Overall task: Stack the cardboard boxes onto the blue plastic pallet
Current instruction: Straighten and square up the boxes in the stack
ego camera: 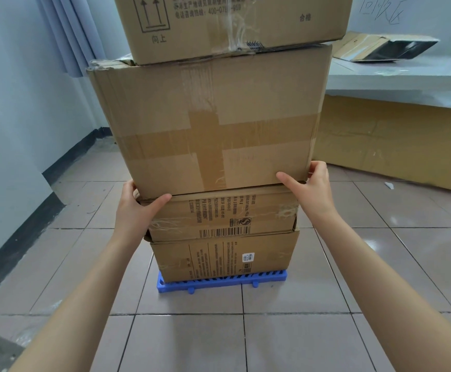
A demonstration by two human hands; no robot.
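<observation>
Near the camera, two bare arms reach out over the tiled floor (299, 342). The left hand (135, 208) holds the lower left corner of the big taped box (213, 124), thumb on the front, fingers round the side. The right hand (313, 186) holds the lower right corner the same way. Both grips are clamped on that box.

Just past the hands is the stack. At the bottom, the blue pallet (219, 284) sits on the floor. On it is the bottom box (224, 259) w/ a small white label. On top of that is a flatter box (221, 216) w/ a barcode. Next up is the big taped box, wider than the two under it & sticking out on both sides. On top of it sits one more box, the top box (232, 22), w/ two up arrows printed on it; its top is cut off by the frame.

Far right, a white worktop (396, 79) has flat cardboard (385, 47) on it. A big cardboard sheet (396, 140) leans under it. Far left is a pale wall & a curtain (68, 30).
</observation>
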